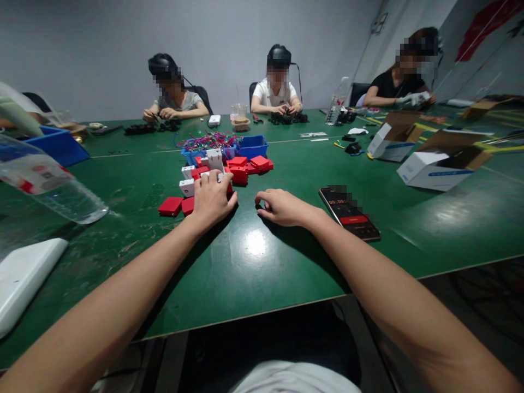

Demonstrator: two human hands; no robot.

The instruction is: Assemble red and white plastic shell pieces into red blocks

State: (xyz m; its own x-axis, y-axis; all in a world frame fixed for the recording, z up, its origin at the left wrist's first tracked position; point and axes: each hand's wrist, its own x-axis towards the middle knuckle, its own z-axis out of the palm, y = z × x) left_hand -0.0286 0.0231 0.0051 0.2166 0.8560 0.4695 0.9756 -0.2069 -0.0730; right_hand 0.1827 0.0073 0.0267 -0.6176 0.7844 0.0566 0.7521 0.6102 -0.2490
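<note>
Red boxes [239, 175] and white boxes [215, 159] lay under and just beyond the left hand [210, 200], which was nearer to them than the right hand [283, 207]; I saw the former spread, the latter curled, but could not tell whether either grasped something

The smartphone [347, 212] displays timer digits beginning 00:00, the remainder pixelated. Print on the large plastic bottle's label [43, 173] and the white cardboard boxes [429, 170] is too blurred to read.
</note>
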